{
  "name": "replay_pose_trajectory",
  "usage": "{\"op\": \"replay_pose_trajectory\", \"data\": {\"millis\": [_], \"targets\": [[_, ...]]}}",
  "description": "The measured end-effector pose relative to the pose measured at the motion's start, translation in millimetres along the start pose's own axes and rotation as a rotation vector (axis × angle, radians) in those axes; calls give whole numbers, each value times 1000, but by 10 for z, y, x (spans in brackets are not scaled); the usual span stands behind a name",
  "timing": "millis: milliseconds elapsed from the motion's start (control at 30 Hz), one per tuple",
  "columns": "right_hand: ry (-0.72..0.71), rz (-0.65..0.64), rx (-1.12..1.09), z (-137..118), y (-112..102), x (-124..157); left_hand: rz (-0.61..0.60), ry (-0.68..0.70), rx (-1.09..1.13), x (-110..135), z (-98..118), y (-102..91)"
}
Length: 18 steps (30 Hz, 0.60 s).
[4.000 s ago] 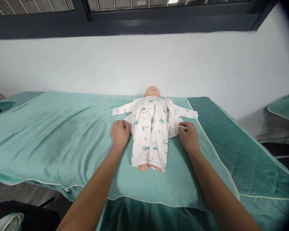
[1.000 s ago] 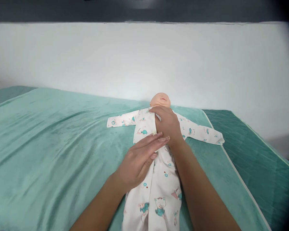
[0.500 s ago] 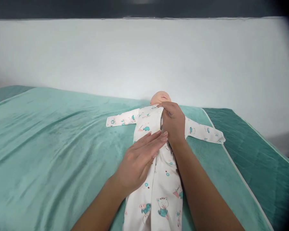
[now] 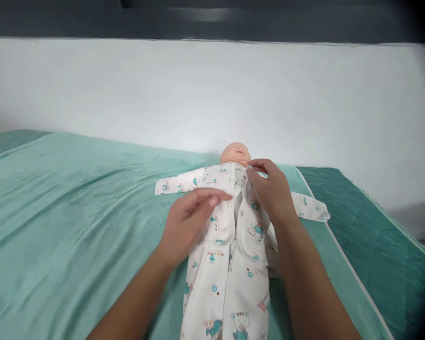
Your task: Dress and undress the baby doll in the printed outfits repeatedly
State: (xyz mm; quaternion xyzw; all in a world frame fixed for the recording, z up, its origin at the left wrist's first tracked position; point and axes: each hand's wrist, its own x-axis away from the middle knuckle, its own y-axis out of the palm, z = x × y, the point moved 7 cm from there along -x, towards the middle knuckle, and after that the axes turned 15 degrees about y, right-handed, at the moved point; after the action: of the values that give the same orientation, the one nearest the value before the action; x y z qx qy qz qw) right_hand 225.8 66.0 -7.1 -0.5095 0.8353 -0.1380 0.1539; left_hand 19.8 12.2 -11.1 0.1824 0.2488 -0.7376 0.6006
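A baby doll (image 4: 235, 153) lies on its back, dressed in a white long-sleeved baby jacket (image 4: 216, 179) and matching trousers (image 4: 208, 278), both with teal and pink animal prints. The jacket's two front panels hang slightly apart down the middle, with a snap visible on the edge. My right hand (image 4: 271, 191) has its thumb and forefinger closed at the jacket's front edge near the collar, under the doll's chin. Over the other panel is my left hand (image 4: 191, 222), fingers stretched out and slightly blurred, gripping nothing.
A light green sheet (image 4: 74, 226) with soft wrinkles covers the bed under the doll. To the right lies a darker green quilted cover (image 4: 371, 255). Behind the head rises a white wall (image 4: 163, 94), with a dark band (image 4: 269, 23) above it.
Both hands have drawn apart from the jacket's middle, the left moving left and the right slightly right. The lower front panels now show. The view has tilted up a little.
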Motion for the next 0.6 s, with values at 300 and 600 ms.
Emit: {"op": "replay_pose_trajectory", "data": {"millis": [300, 600], "targets": [[147, 14, 309, 177, 126, -66, -101, -78, -410, -1135, -633, 418], [128, 10, 351, 211, 150, -288, -148, -51, -443, -1081, -719, 429]]}}
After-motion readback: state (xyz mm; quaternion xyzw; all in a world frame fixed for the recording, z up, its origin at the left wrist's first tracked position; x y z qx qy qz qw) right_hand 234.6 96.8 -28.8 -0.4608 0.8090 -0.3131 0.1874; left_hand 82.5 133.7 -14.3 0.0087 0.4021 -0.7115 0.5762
